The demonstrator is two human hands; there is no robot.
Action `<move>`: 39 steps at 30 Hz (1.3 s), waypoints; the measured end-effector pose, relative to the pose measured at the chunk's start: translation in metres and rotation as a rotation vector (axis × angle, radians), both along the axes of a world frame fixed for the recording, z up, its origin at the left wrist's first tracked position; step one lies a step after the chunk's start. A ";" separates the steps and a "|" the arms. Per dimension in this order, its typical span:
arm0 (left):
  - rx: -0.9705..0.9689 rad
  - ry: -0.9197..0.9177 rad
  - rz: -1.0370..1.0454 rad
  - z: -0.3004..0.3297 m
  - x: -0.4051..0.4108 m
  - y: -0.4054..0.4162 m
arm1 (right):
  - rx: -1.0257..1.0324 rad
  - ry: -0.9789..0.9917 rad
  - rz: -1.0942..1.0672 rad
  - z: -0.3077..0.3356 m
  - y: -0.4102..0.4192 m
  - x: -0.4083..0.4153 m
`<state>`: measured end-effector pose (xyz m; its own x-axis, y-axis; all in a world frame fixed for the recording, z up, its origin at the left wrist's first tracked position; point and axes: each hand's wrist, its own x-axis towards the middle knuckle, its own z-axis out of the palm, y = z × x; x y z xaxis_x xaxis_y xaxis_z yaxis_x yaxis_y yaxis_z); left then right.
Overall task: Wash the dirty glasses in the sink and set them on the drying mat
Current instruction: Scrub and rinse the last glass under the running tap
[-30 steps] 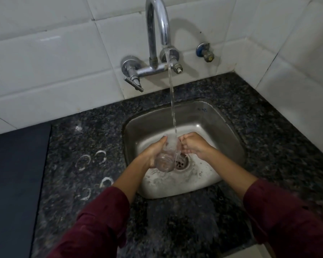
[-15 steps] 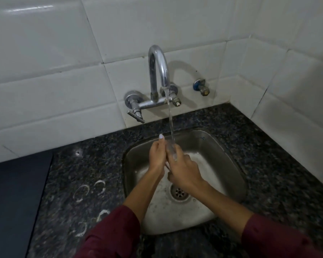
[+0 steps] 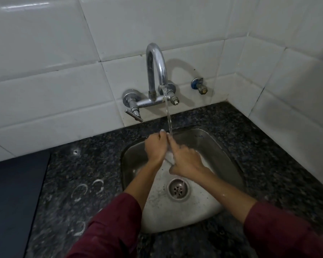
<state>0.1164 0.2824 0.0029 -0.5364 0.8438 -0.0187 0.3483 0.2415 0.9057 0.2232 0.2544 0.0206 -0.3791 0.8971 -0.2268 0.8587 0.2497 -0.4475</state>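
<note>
Head view: a clear glass [image 3: 169, 157] is being held between both hands over the sink [image 3: 220, 146], right under the running tap [image 3: 155, 71]. The left hand [image 3: 155, 147] is being wrapped around the glass from the left side, fingers curled closed on it. The right hand [image 3: 186, 161] is being pressed against it from the right and front, fingers bent over it, so most of the glass is being hidden and only a pale sliver is being shown between the two hands. A thin stream of water [image 3: 168, 114] is being poured down onto the spot where the hands meet. Below them, the drain [image 3: 178, 189] is being left uncovered in the wet steel basin.

Dark red sleeves [image 3: 112, 226] are being worn on both arms. The sink is being carried by a dark speckled stone bench [image 3: 78, 174], where whitish ring marks [image 3: 90, 189] are being shown left of the basin. A dark flat mat [image 3: 13, 198] is being seen at the far left edge. White tiles [image 3: 45, 81] are being shown on the walls behind and to the right, with a small valve [image 3: 199, 86] right of the tap.
</note>
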 end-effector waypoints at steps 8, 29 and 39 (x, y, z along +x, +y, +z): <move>0.204 -0.648 0.079 0.022 -0.005 -0.001 | -0.723 1.074 -0.121 0.008 0.007 0.008; 0.011 -0.865 0.220 0.027 -0.008 0.009 | -0.561 1.110 0.027 0.009 0.015 0.019; -0.364 -1.297 -0.162 0.010 0.006 0.005 | -0.049 0.682 -0.228 -0.001 0.027 0.011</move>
